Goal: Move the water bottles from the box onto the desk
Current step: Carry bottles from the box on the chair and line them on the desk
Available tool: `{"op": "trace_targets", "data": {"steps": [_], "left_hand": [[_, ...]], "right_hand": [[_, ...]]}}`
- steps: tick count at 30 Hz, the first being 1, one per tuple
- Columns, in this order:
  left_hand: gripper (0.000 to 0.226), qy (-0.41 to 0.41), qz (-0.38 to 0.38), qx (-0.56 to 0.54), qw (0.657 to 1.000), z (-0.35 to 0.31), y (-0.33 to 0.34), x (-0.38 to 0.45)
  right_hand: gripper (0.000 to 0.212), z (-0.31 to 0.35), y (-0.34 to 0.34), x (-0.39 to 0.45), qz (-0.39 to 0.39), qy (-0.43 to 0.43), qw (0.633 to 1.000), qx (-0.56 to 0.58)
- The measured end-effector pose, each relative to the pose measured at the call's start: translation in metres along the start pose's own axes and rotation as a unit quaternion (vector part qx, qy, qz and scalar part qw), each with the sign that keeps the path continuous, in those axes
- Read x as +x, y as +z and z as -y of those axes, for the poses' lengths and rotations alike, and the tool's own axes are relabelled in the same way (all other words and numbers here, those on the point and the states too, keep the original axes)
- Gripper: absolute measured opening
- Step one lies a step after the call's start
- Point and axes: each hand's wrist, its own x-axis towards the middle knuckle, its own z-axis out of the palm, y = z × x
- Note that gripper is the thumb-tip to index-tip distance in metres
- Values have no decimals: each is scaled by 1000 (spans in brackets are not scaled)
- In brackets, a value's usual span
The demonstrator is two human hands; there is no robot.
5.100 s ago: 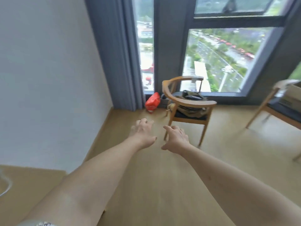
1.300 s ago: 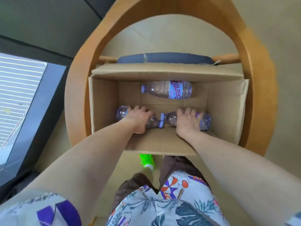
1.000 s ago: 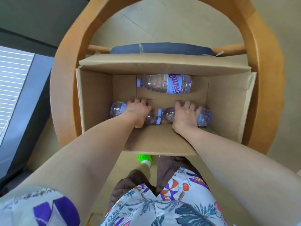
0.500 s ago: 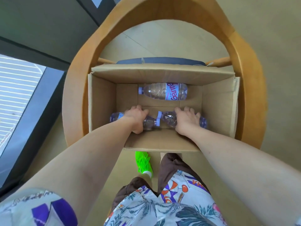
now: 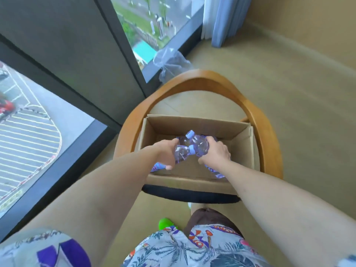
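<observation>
An open cardboard box (image 5: 192,120) sits on the seat of a wooden chair (image 5: 260,122) in front of me. My left hand (image 5: 164,151) grips a clear water bottle (image 5: 181,153) with a purple label, its blue cap tilted up to the right. My right hand (image 5: 215,153) grips a second water bottle (image 5: 200,144), cap pointing up and left. Both bottles are raised off the box floor, with their necks crossing above its middle. The far part of the box floor is hidden behind my hands. No desk is in view.
The chair's curved wooden back wraps around the far side of the box; its dark seat cushion (image 5: 190,195) faces me. A clear plastic bag (image 5: 171,62) lies by the floor-to-ceiling window (image 5: 34,120). A blue curtain (image 5: 221,20) hangs at the far right. Tan floor surrounds the chair.
Both hands have lifted their bottles off the box floor and tilted the caps upward. My view has pulled back and up. The third bottle at the back of the box is no longer visible.
</observation>
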Motion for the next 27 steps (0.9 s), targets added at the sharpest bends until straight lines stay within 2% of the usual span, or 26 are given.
{"op": "trace_targets", "data": {"steps": [4, 6, 9, 11, 14, 17, 21, 24, 27], "left_hand": [[71, -4, -85, -89, 992, 8, -27, -62], [70, -2, -125, -128, 984, 13, -36, -94], [58, 20, -206, -224, 952, 22, -39, -139], [47, 35, -257, -310, 915, 26, -37, -166], [45, 44, -315, -397, 861, 33, -33, -209], [50, 46, -359, -473, 803, 47, -34, -249], [36, 59, -416, -545, 726, 78, -31, -298], [49, 28, -454, -597, 661, 101, -22, -328], [62, -12, -475, -640, 604, 115, -5, -357]], "right_hand": [[69, 34, -34, -42, -42, -54, 997, 36], [68, 49, -49, -66, -68, -83, 992, 60], [61, 68, -62, -104, -98, -124, 977, 141], [58, 82, -66, -125, -112, -160, 959, 204], [65, 110, -68, -157, -101, -224, 929, 275], [68, 145, -68, -181, -85, -281, 909, 295], [59, 195, -62, -201, -28, -349, 888, 297], [50, 232, -52, -213, 24, -386, 875, 291], [50, 264, -37, -225, 79, -412, 864, 277]]}}
